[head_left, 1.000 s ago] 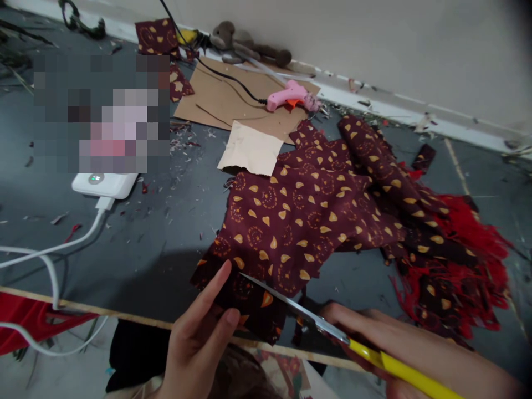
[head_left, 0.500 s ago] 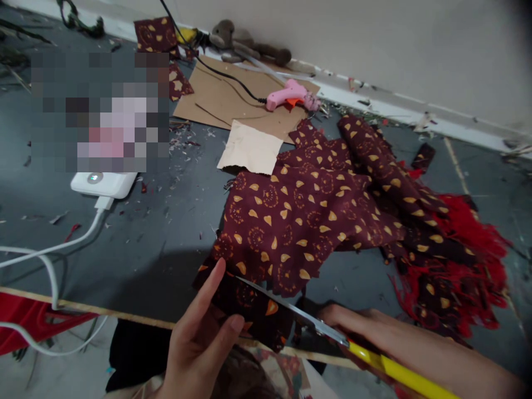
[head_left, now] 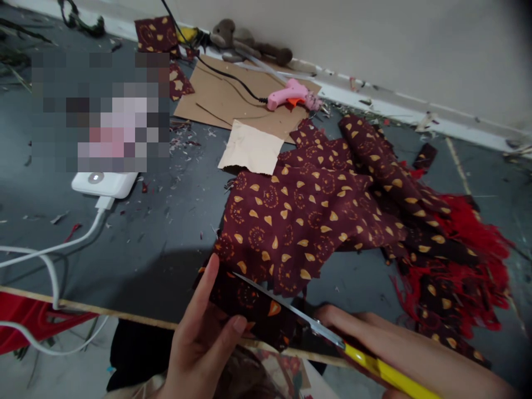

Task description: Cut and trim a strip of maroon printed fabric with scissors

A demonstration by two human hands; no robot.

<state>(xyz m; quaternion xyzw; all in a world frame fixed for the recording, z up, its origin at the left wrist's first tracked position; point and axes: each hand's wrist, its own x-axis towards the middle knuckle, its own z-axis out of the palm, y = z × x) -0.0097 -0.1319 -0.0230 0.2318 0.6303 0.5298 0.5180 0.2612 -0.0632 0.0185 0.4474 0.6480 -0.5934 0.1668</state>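
My left hand (head_left: 203, 324) grips the near flap of dark patterned cloth (head_left: 249, 302), thumb on its lower edge and index finger stretched along its left side. In my right hand (head_left: 353, 327) is a pair of yellow-handled scissors (head_left: 307, 318). Their blade points up and left, along the line between the flap and the larger maroon fabric (head_left: 286, 216) with yellow drop shapes. The handle loops and most of my right fingers are hidden or out of the frame.
A torn cream card (head_left: 251, 147) lies against the fabric, before a cardboard sheet (head_left: 220, 91) with a pink glue gun (head_left: 291, 95). Rolled cloth with red fringe (head_left: 469, 233) lies right. At left, a white power bank (head_left: 108, 185) has a cable (head_left: 83, 238) running over the table edge.
The scissors and my right hand have shifted slightly left and down. My left index finger has slid a little left along the cloth. The large fabric stays in place.
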